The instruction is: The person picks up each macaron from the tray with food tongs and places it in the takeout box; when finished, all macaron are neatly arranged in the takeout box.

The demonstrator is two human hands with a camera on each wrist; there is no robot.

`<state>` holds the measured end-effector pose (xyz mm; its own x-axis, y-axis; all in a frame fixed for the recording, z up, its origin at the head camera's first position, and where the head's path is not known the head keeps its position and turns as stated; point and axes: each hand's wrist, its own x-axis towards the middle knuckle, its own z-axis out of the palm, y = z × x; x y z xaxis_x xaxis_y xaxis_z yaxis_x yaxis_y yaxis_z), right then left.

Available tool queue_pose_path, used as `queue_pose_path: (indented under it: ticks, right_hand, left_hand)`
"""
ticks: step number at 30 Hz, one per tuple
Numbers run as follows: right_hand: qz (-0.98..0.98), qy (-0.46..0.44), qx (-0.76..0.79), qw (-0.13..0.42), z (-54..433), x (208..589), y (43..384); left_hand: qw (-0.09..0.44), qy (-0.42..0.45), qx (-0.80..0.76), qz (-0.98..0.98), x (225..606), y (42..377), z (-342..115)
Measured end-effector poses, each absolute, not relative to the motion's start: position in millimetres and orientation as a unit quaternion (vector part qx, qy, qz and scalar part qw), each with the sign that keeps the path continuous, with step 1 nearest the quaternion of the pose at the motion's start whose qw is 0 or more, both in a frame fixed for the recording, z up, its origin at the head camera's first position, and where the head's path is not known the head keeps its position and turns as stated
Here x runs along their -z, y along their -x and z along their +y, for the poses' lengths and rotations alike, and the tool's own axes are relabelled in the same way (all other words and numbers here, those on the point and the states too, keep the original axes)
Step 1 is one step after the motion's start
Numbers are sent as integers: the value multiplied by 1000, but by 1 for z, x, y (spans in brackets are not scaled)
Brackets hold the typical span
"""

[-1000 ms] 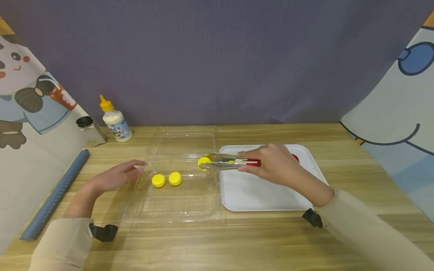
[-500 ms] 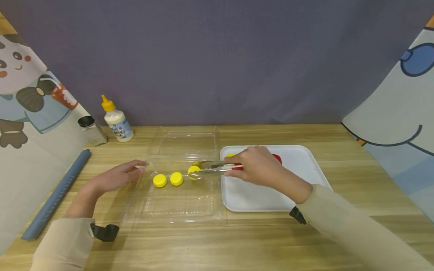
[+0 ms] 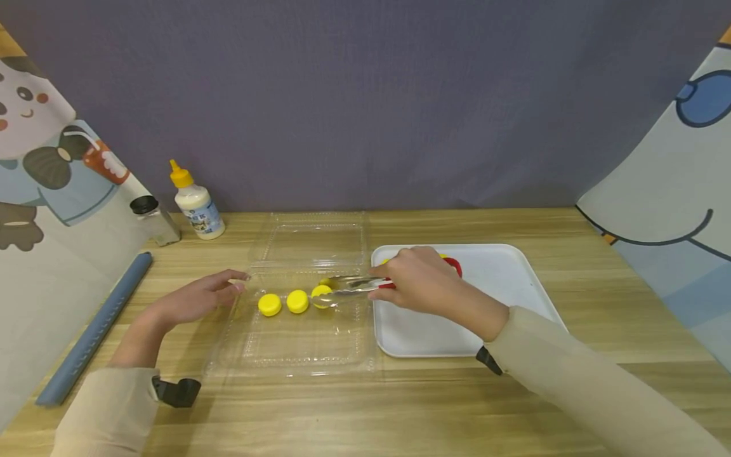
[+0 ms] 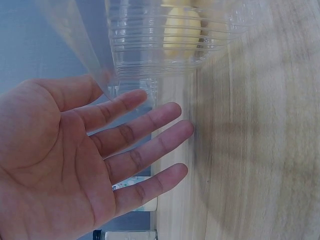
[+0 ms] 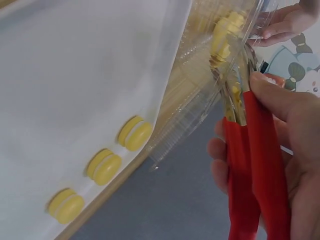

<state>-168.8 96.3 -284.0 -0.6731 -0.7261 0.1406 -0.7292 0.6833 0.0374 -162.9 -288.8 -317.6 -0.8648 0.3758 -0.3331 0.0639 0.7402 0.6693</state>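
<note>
My right hand grips red-handled metal tongs over a clear plastic clamshell container. Between the tong tips, low inside its base, is a yellow macaron. Left of it, a second macaron and a third one complete a row. My left hand pinches the container's left rim with thumb and index finger; the other fingers extend loosely. A white tray lies under my right wrist, and several yellow macarons line one edge of it, mostly hidden by my hand in the head view.
The container's open lid lies flat behind its base. At the back left stand a yellow-capped squeeze bottle and a black-lidded jar. A grey-blue bar runs along the table's left side. A dark curtain closes off the back.
The right hand and tongs have moved left and slightly down, bringing the macaron from the container's right edge into line beside the other two. The left hand has stayed in place.
</note>
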Motion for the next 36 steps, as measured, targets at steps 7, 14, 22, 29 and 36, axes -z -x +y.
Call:
queue_pose_path:
  ticks: [7, 14, 22, 29, 36]
  right_hand:
    - [-915, -401, 7, 50, 88, 279, 169]
    - [-913, -404, 29, 47, 83, 278, 171]
    - [-922, -387, 2, 26, 87, 278, 170]
    - [-929, -364, -50, 31, 101, 283, 171]
    - [-928, -357, -96, 36, 114, 288, 171]
  left_hand:
    - [228, -121, -335, 906, 316, 163, -289]
    - [229, -122, -334, 906, 317, 162, -289]
    - [224, -124, -332, 908, 318, 163, -288]
    - [226, -122, -329, 909, 317, 164, -287]
    - [231, -120, -332, 906, 318, 163, -289]
